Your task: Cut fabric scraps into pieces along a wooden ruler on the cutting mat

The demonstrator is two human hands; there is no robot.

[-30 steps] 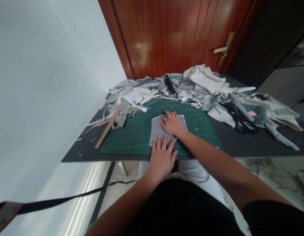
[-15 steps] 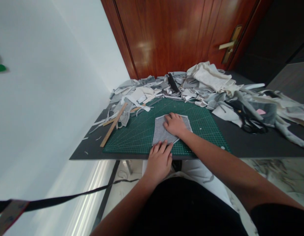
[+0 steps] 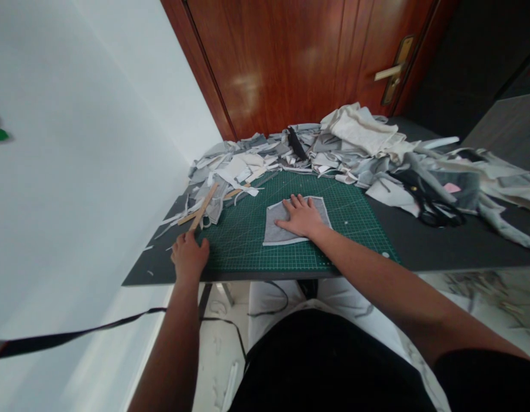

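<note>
The right hand [image 3: 303, 217] lies flat with fingers spread upon the grey fabric piece [image 3: 274, 232], which rests on the green cutting mat [image 3: 239, 246]. Half a second ago the left hand [image 3: 190, 257] was at the near edge of this fabric; now it is at the near end of the wooden strip [image 3: 206, 205], its thumb apart from the fingers. Whether it grips the strip, I cannot tell. The fabric's near edge now shows a white border, running nearly along the table's front edge and rising slightly rightward. The strip's long axis is oblique, its far end pointing away and rightward, to the fabric scraps [image 3: 239, 167].
</note>
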